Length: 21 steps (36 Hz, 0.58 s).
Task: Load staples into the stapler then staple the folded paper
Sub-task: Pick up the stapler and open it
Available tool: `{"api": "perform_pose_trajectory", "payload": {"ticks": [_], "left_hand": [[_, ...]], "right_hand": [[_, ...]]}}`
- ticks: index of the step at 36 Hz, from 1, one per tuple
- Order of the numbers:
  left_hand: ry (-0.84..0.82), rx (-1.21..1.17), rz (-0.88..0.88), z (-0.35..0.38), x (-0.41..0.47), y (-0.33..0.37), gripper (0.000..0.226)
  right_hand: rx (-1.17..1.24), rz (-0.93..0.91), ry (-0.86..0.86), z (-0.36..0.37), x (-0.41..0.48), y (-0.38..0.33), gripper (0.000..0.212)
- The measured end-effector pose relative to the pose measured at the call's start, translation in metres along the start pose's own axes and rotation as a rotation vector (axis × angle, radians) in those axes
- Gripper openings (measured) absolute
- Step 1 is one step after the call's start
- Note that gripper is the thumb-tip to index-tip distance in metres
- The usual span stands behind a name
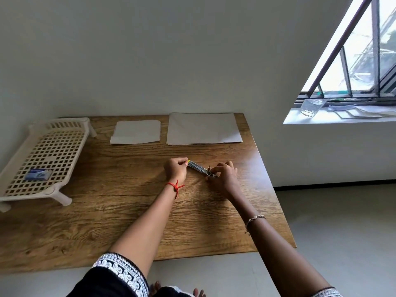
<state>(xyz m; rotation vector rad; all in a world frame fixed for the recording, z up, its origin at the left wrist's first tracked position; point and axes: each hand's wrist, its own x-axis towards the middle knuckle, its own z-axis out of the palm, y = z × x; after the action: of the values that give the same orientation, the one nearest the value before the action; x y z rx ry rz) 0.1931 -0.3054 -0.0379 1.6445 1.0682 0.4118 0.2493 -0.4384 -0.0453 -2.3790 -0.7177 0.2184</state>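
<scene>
A small metal stapler (pixel 198 167) with a yellow tip lies slanted just above the middle of the wooden table (pixel 120 213). My left hand (pixel 176 170) pinches its yellow left end. My right hand (pixel 224 175) grips its right end, fingers curled over the hinge part. A folded white paper (pixel 135 132) lies at the back of the table, left of centre. A larger stack of white sheets (pixel 203 128) lies to its right. A small blue-and-white staple box (pixel 38 174) rests in the cream tray (pixel 64 133). Whether staples are inside the stapler is hidden.
The cream perforated tray on short legs stands at the table's left edge. The table's right edge drops to a grey floor (pixel 342 243). A windowsill (pixel 334 118) at the right holds a glass (pixel 311 107) and papers. A white wall is behind the table.
</scene>
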Motion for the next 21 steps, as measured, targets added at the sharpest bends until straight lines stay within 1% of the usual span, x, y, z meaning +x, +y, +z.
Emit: {"api": "perform_pose_trajectory", "payload": {"ticks": [7,10,13,16,17,19,20,21], "left_hand": [[0.000,0.054,0.044,-0.002,0.000,-0.002,0.025],[-0.001,0.068,0.049,-0.004,0.001,-0.003,0.025],[-0.018,0.105,0.102,-0.009,0.003,-0.005,0.026],[-0.013,0.152,0.181,-0.019,0.002,-0.004,0.028],[-0.007,0.173,0.208,-0.023,0.001,-0.003,0.028],[0.011,0.215,0.258,-0.032,0.000,0.000,0.030],[0.022,0.233,0.285,-0.037,0.000,0.003,0.030],[0.035,0.254,0.319,-0.042,0.000,0.005,0.030]], "right_hand": [[-0.005,0.021,-0.038,-0.002,-0.001,-0.001,0.031],[-0.007,0.027,-0.054,-0.003,-0.001,0.000,0.034],[-0.013,0.002,-0.066,-0.004,-0.001,0.001,0.044],[0.031,-0.048,-0.054,-0.009,-0.001,-0.006,0.055],[0.049,-0.069,-0.052,-0.012,-0.001,-0.012,0.061],[0.063,-0.118,-0.041,-0.018,0.002,-0.027,0.081],[0.069,-0.148,-0.035,-0.020,0.004,-0.035,0.086],[0.078,-0.182,-0.026,-0.022,0.008,-0.043,0.086]]}}
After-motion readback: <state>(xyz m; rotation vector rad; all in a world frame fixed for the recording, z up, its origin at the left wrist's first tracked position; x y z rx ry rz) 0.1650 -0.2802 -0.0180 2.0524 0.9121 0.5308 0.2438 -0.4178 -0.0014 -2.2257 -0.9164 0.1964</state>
